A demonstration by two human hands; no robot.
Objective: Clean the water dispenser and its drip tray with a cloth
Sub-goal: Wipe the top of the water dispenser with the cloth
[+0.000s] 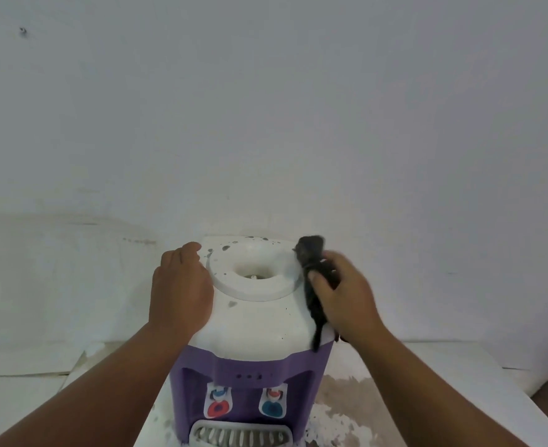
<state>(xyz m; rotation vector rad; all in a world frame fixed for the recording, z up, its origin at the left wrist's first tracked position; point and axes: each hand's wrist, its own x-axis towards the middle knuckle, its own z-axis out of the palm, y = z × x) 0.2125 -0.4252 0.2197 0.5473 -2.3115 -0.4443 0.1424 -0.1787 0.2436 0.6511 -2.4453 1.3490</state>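
Purple body, white lid: that was the water dispenser [250, 321], sat on a scuffed white tabletop [347, 401] with brownish worn patches, close to a pale wall [266, 108]. The round well [255, 269] sunk into the lid had just a small pale nub at the bottom, nothing else visible in it. Dark specks were scattered over the white rim around it. Down at the front, the grey slotted drip tray [240, 435] was half cut off by the frame edge, so whatever was in it couldn't be made out. A red tap [217, 404] and a blue tap [272, 403] sat just above it.

The person's left hand [180, 285] lay over the lid's left edge, fingers bent down over the side with the tips hidden, gripping it by the look of things. The right hand [343, 298] had its fingers and thumb clamped on a black cloth [313, 285], pressing it against the lid's right edge. One end of the cloth poked up past the fingers, and the other trailed down to the front right corner. That hand was a bit blurred.
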